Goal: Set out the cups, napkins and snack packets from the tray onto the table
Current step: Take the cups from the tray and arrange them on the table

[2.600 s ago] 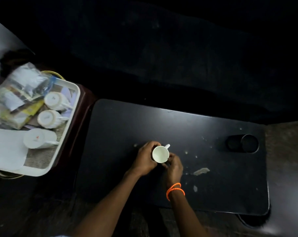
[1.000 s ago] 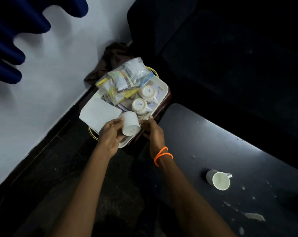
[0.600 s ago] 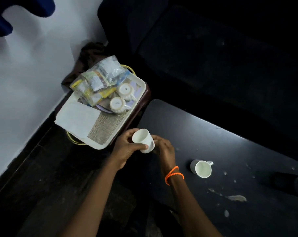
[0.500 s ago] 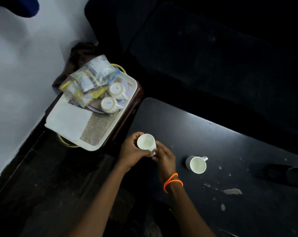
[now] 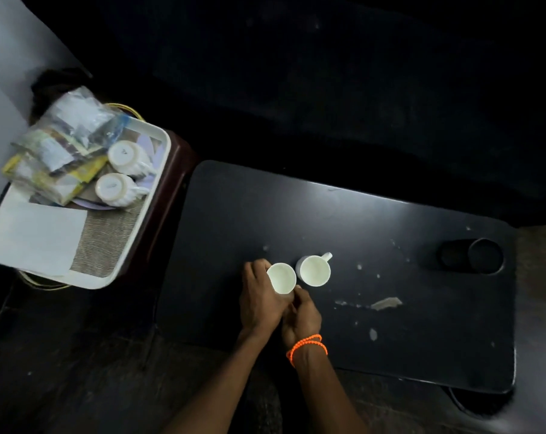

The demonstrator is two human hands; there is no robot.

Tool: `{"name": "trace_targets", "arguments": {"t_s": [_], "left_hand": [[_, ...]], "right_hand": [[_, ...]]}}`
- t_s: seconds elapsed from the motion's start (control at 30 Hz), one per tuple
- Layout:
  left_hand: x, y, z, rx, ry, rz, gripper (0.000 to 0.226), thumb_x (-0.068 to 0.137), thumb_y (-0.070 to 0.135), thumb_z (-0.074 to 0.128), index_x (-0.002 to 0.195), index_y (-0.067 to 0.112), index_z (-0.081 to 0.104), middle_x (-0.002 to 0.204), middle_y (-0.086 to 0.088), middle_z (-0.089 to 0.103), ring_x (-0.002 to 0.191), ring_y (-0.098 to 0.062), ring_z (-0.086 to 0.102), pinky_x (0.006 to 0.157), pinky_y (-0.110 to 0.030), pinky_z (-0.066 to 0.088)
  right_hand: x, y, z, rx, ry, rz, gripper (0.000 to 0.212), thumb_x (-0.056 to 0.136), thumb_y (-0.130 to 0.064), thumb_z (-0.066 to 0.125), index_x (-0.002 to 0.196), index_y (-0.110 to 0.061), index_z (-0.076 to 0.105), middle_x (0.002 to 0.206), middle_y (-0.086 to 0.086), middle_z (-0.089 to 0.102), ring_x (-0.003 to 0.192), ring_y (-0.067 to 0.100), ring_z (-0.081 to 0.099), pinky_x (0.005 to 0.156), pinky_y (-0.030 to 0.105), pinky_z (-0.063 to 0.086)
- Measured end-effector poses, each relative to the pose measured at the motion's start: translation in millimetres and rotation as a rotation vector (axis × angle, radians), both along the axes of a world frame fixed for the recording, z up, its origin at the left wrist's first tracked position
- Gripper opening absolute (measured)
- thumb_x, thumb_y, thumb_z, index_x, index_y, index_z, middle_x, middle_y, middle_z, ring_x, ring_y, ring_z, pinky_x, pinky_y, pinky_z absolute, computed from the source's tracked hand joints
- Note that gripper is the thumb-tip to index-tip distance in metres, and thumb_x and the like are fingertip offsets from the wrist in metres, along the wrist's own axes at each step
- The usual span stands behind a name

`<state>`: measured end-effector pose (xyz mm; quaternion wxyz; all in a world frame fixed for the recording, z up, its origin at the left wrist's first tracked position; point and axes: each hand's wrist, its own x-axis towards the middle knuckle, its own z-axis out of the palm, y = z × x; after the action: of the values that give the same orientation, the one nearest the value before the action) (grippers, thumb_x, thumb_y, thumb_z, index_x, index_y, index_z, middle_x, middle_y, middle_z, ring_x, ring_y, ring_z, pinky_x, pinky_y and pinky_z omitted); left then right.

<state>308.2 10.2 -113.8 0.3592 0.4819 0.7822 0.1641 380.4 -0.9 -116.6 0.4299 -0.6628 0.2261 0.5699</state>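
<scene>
Two white cups stand upright side by side on the black table (image 5: 390, 324). My left hand (image 5: 259, 299) grips the left cup (image 5: 281, 277) round its side, and my right hand (image 5: 301, 317), with an orange bracelet on the wrist, pinches it at its near side. The right cup (image 5: 315, 271) stands free, handle pointing far right. On the white tray (image 5: 134, 245) at left lie two more cups on their sides (image 5: 124, 156) (image 5: 113, 189), a heap of snack packets (image 5: 59, 148) and a white napkin (image 5: 33, 236).
The tray rests on a dark red stool (image 5: 168, 195) close to the table's left edge. A round cup-holder recess (image 5: 484, 256) sits at the table's far right. Pale stains (image 5: 386, 303) mark the tabletop. A dark sofa lies beyond.
Both hands took a cup off the tray, turned it upright and carried it right, down to the table beside the first cup. The view swung from tray to table.
</scene>
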Motion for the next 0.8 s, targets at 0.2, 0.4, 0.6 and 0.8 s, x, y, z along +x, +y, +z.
{"name": "trace_targets", "arguments": {"t_s": [0.2, 0.4, 0.6, 0.8], "left_hand": [[16.1, -5.6, -7.0, -0.002, -0.02, 0.061, 0.073, 0.06, 0.042, 0.092, 0.108, 0.03, 0.038, 0.114, 0.001, 0.049, 0.1, -0.028, 0.063, 0.067, -0.034, 0.048], [18.4, -9.9, -2.9, -0.015, -0.058, 0.051, 0.085, 0.054, 0.038, 0.097, 0.113, 0.03, 0.038, 0.118, 0.005, 0.045, 0.105, -0.023, 0.059, 0.076, -0.029, 0.045], [-10.6, -17.1, 8.4, -0.087, -0.111, 0.018, 0.1, 0.056, 0.032, 0.096, 0.137, 0.032, 0.038, 0.133, 0.006, 0.039, 0.125, -0.021, 0.051, 0.094, -0.033, 0.051], [-102.5, 8.4, 23.5, -0.091, -0.163, 0.101, 0.066, 0.071, 0.011, 0.088, 0.132, 0.015, 0.063, 0.135, -0.005, 0.051, 0.126, -0.023, 0.056, 0.107, -0.041, 0.052]], "right_hand": [[14.3, -3.8, 1.4, -0.014, -0.016, 0.022, 0.014, 0.086, -0.005, 0.065, 0.093, -0.002, 0.076, 0.088, 0.017, 0.076, 0.071, 0.024, 0.073, 0.065, 0.034, 0.059], [12.3, -11.6, 7.6, -0.04, -0.026, -0.005, 0.012, 0.093, -0.008, 0.06, 0.096, -0.005, 0.071, 0.088, 0.013, 0.071, 0.078, 0.024, 0.068, 0.071, 0.035, 0.059], [-23.8, -28.1, 18.6, -0.187, -0.01, 0.018, 0.026, 0.095, -0.014, 0.061, 0.106, 0.006, 0.073, 0.103, 0.027, 0.075, 0.096, 0.041, 0.072, 0.093, 0.053, 0.057], [-84.2, -4.1, 20.9, -0.091, 0.043, 0.351, 0.018, 0.097, -0.005, 0.054, 0.099, 0.0, 0.071, 0.076, 0.013, 0.071, 0.067, 0.024, 0.065, 0.063, 0.032, 0.053]]}}
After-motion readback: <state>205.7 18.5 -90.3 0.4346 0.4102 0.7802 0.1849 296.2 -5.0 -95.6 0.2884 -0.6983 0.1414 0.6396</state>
